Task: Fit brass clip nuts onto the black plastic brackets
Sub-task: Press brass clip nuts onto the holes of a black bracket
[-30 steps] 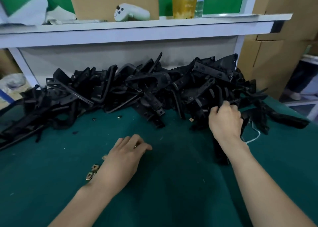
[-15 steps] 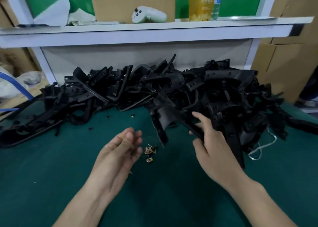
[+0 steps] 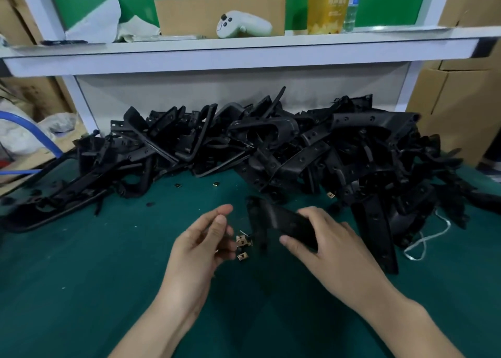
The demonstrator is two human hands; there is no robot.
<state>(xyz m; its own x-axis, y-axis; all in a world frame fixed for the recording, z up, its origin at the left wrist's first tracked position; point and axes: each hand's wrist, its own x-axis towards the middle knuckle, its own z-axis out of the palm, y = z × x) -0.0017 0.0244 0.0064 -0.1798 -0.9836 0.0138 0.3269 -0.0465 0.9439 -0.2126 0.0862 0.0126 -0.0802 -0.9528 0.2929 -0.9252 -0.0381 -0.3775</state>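
- The right hand (image 3: pixel 334 252) holds a black plastic bracket (image 3: pixel 276 219) just above the middle of the table (image 3: pixel 81 276). The thumb is curled under the bracket's near end and the fingers are wrapped over its top, so the grip is clamped on it.
- The bracket's free end points away and to the left, toward the left hand (image 3: pixel 199 249).
- The left hand hovers just left of the bracket with its fingers bent and the thumb close to the forefinger. I cannot tell whether anything is pinched between them.
- A small cluster of brass clip nuts (image 3: pixel 242 240) lies on the green surface between the two hands, just below the bracket's free end.
- Three more nuts lie singly nearer the far edge: one (image 3: pixel 177 185) and another (image 3: pixel 216 184) left of centre, and a third (image 3: pixel 330 194) to the right, at the foot of the heap.
- A long pile of black brackets (image 3: pixel 271 146) runs along the far edge of the table, from the left side to the right.
- A white cord (image 3: pixel 423 239) loops on the table near the right edge.
- A white shelf (image 3: pixel 244 52) above the pile carries a white game controller (image 3: pixel 244 28), a sheet of cardboard (image 3: pixel 219 12), crumpled paper (image 3: pixel 95 21), a yellow container (image 3: pixel 329 5) and a clear bottle (image 3: pixel 351 8).
- Cardboard boxes (image 3: pixel 455 100) stand beyond the right edge, and a blue tube (image 3: pixel 32 130) curves past the left edge.
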